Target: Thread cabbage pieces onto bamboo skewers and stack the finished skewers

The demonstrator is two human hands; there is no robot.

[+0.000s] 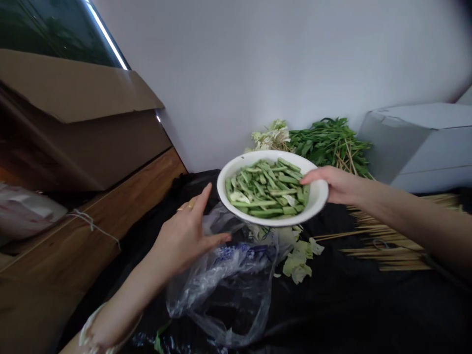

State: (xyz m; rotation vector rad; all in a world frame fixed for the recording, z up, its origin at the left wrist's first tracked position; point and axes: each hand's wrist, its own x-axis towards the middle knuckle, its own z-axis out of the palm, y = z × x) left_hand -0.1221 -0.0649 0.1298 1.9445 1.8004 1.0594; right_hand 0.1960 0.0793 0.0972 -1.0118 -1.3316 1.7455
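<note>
A white oval bowl filled with cut green bean pieces is held up in the middle of the view. My right hand grips its right rim, thumb inside over the beans and fingers underneath. Left of the bowl, my left hand is held with thumb and fingers apart, touching nothing I can see; a ring is on one finger. Below both, a clear plastic bag with blue print lies crumpled on black sheeting. Pale cabbage leaf pieces lie beside the bag.
Bundled bamboo skewers lie at right. Skewered leafy greens and cabbage rest against the white wall. A white box stands at right, a cardboard box on wood at left, near a white bag.
</note>
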